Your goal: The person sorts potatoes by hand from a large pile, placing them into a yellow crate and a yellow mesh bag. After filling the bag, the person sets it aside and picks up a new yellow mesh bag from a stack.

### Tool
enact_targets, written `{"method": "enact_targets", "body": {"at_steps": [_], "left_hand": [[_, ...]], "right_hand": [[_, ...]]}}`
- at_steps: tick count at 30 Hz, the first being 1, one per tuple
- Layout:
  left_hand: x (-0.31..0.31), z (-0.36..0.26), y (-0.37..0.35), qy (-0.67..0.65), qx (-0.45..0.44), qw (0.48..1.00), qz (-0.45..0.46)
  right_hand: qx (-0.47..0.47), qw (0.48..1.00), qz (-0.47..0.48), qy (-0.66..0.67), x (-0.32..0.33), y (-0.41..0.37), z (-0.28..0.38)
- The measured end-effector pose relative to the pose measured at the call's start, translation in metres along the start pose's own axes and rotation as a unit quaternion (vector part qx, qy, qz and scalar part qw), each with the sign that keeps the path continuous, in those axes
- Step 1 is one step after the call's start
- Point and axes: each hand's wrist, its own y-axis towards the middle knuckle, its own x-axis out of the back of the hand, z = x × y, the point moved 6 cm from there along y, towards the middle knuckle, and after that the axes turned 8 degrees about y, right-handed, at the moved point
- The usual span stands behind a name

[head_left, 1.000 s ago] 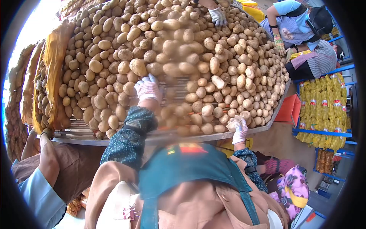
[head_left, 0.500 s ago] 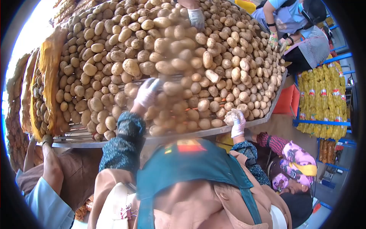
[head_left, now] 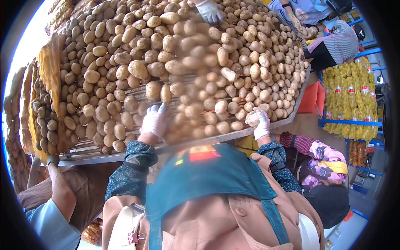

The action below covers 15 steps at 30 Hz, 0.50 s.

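Potatoes are spread over a metal sorting table with slats. My left hand, in a white striped glove, is over the slats, its fingers apart and pointing away from me. Just beyond its fingertips stands an oval potato; no potato shows in this hand. Near the table's front edge, my right hand, gloved too, is closed round a pale potato. A blurred patch covers the middle of the view.
A co-worker's gloved hand reaches in at the far side. Other people stand at the left, right and far right. Yellow net bags hang on a blue rack. A red crate stands by the table's right edge.
My left hand has come back toward me and lower. My right hand has stayed near the edge with its potato. The co-worker's far hand has turned, fingers spread. Some potatoes have shifted.
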Motion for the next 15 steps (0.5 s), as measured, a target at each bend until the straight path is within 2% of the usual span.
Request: {"method": "enact_targets", "body": {"at_steps": [1, 5, 6, 8, 9, 10, 11, 13, 15], "left_hand": [[0.004, -0.002, 0.001, -0.049, -0.003, 0.999, -0.007], [0.028, -0.005, 0.025, -0.204, 0.044, 0.967, -0.145], [0.032, -0.010, 0.037, -0.225, 0.050, 0.962, -0.145], [0.033, -0.022, 0.059, -0.162, -0.017, 0.966, -0.199], [0.033, -0.030, 0.069, -0.137, -0.054, 0.962, -0.231], [0.030, -0.039, 0.078, -0.088, -0.094, 0.970, -0.205], [0.031, -0.049, 0.088, -0.032, -0.089, 0.986, -0.140], [0.019, -0.042, 0.104, 0.000, -0.058, 0.992, -0.110], [0.005, -0.020, 0.116, -0.050, -0.037, 0.997, -0.039]], "right_hand": [[0.002, 1.000, 0.001, 0.000, -0.001, 0.000, 0.000], [0.014, 1.000, -0.018, -0.012, -0.002, -0.001, 0.001], [0.017, 0.999, -0.012, -0.026, 0.003, 0.003, -0.002], [0.035, 0.998, -0.026, -0.035, 0.009, 0.006, -0.003], [-0.003, 0.999, -0.035, -0.023, 0.011, 0.009, -0.005], [-0.030, 0.998, -0.053, 0.029, 0.014, 0.010, -0.009], [-0.053, 0.993, -0.074, 0.081, 0.015, 0.007, -0.012], [-0.144, 0.964, -0.003, 0.225, 0.004, 0.003, -0.020], [-0.151, 0.953, -0.044, 0.259, -0.028, -0.020, -0.009]]}}
